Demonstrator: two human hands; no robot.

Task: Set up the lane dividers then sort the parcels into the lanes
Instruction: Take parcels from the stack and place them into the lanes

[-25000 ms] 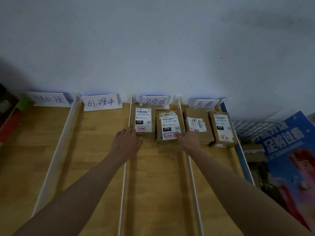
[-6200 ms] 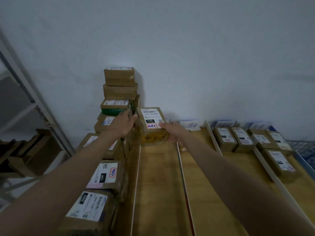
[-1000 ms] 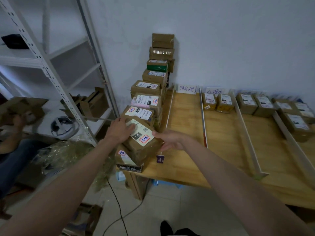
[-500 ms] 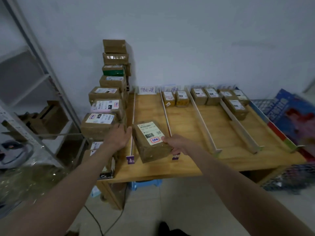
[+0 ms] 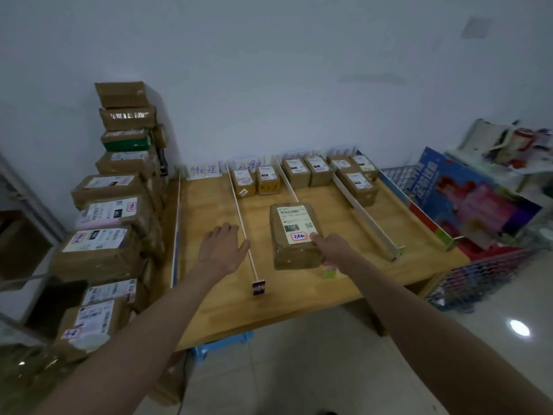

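Note:
A brown parcel with a white label is held over the middle of the wooden table; my right hand grips its near right corner. It hides the near end of a white lane divider. My left hand hovers with relaxed fingers over the leftmost lane, just left of another white divider, holding nothing. A third divider runs further right. Sorted parcels sit at the far ends: two in the second lane, two in the third, three in the fourth.
A tall pile of unsorted brown parcels lines the table's left side up to the wall. White handwritten lane cards stand along the back. A blue poster board and wire basket sit right of the table.
The parcel has moved right from the near left lane to over the table's middle. My left hand has let go of it; only my right hand holds it now.

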